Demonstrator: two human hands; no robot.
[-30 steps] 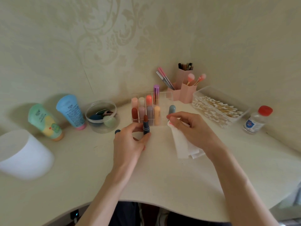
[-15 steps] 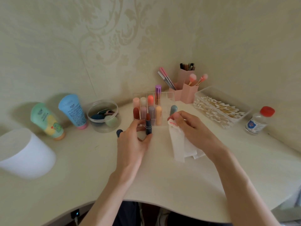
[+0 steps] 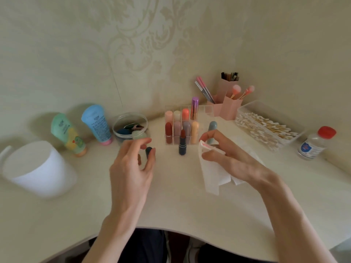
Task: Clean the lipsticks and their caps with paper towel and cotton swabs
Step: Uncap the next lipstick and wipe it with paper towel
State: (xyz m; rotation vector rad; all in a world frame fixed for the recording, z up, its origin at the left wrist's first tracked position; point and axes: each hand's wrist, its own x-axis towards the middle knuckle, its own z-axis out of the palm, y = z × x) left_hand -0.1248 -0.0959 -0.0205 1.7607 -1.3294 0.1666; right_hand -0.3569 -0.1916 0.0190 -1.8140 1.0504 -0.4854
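Observation:
An uncapped dark red lipstick (image 3: 182,144) in a navy tube stands upright on the table, in front of the clear organizer (image 3: 168,140) of several capped lipsticks. Nothing touches it. Its navy cap (image 3: 148,151) stands to the left. My left hand (image 3: 131,168) hovers at the cap with its fingers spread and curled around it; the thumb is beside it. My right hand (image 3: 228,158) pinches a white paper towel (image 3: 212,175) that carries a red smear near its top corner. A grey-blue capped lipstick (image 3: 212,127) stands just behind my right fingers.
A clear box of cotton swabs (image 3: 266,128) and a red-capped bottle (image 3: 313,143) sit at the right. Pink brush holders (image 3: 228,108) stand in the corner. A clear jar (image 3: 130,128), two tubes (image 3: 96,124) and a white cup (image 3: 38,168) are at the left.
My left hand let go of the dark red lipstick, leaving it upright on the table, and moved left to the navy cap. My right hand still holds the towel.

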